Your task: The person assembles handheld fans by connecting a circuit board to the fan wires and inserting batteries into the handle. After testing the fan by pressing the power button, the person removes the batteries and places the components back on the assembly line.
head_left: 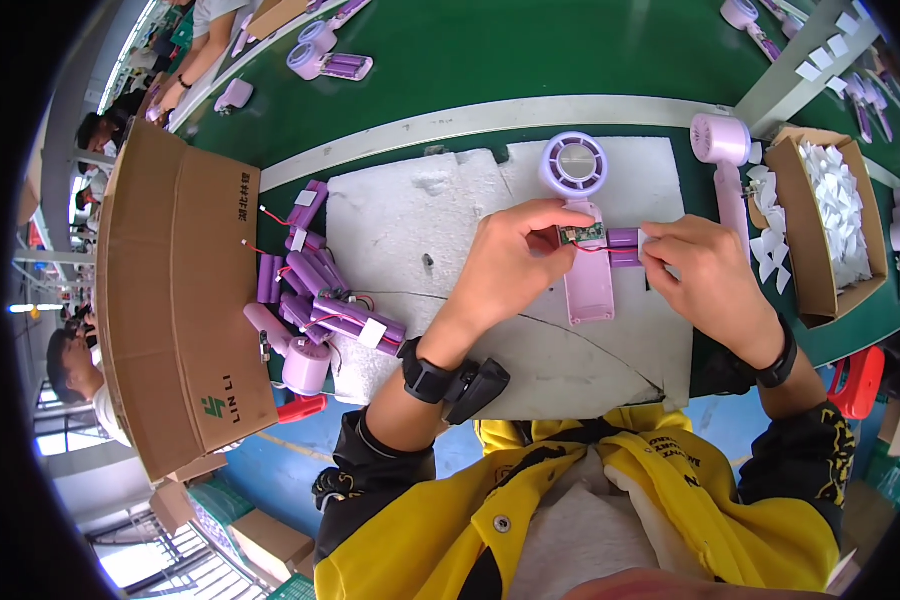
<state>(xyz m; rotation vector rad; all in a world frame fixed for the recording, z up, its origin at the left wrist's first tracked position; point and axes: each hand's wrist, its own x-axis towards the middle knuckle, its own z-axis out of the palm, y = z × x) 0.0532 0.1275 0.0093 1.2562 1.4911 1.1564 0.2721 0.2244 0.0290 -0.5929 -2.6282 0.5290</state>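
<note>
My left hand [515, 255] pinches the circuit board [581, 235] while my right hand [705, 270] grips the purple battery cell [623, 240]; I fear tugging could snap the red wire [592, 248] between them.

The lilac fan [582, 225] lies flat on the grey foam pad on my bench, its round head pointing away from me and its handle toward me. The handle's shell is open, with a small green circuit board [581, 234] sitting near the neck. A purple battery [623, 246] lies crosswise just right of the handle, joined to the board by a thin red wire [592, 247].
</note>
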